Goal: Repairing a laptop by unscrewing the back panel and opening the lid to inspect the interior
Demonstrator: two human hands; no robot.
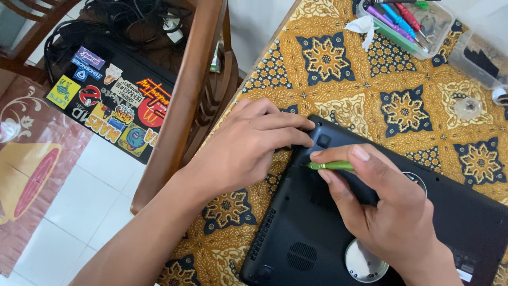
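Note:
A black laptop (296,233) lies upside down on a table covered with a yellow and blue patterned cloth (328,63). My left hand (248,143) rests on the laptop's near corner, fingers pressed flat on its edge. My right hand (381,201) grips a green screwdriver (330,166), whose tip points left at the laptop's base close to my left fingertips. A round grey disc (362,262) lies on the laptop base beside my right wrist.
A clear plastic box (431,37) with several coloured screwdrivers stands at the table's far edge, a second clear box (479,58) to its right. A wooden chair (182,106) stands left of the table. A sticker-covered black laptop (114,100) and cables lie beyond it.

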